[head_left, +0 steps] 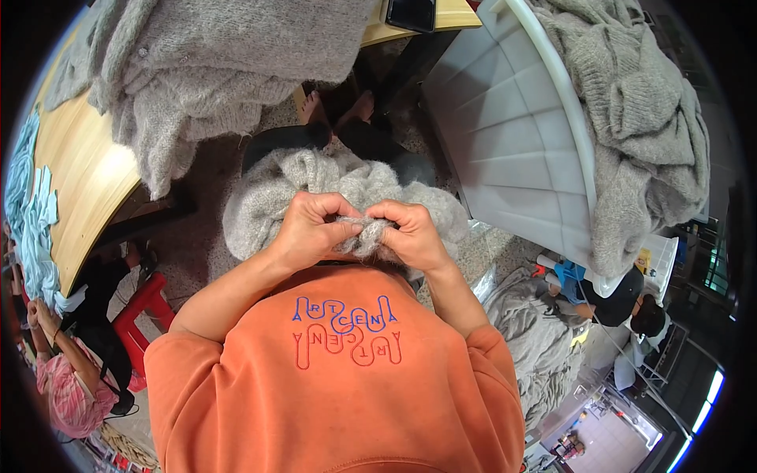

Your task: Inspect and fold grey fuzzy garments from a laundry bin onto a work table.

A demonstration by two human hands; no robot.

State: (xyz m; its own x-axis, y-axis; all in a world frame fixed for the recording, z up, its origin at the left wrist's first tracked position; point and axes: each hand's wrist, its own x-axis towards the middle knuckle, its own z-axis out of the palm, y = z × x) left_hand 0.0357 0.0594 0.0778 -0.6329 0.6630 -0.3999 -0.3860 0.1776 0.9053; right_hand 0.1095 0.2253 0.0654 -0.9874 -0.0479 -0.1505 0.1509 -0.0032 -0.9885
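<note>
A fluffy light-grey knit garment [284, 177] lies bunched over my lap. My left hand [313, 229] pinches one fold of it between thumb and fingers. Close beside it, my right hand [412, 234] grips the same knit, with the thumbs almost meeting. A gathered bit of the fabric bulges between and below the two hands. Whether a needle or thread is in my fingers cannot be made out.
A wooden table [91, 169] at the left bears grey knitwear [229, 47] hanging over its edge. A dark phone [410, 13] lies at the far edge. To the right stands a large pale plastic bin [512, 118] heaped with grey knits [631, 102]. Other people sit at both sides.
</note>
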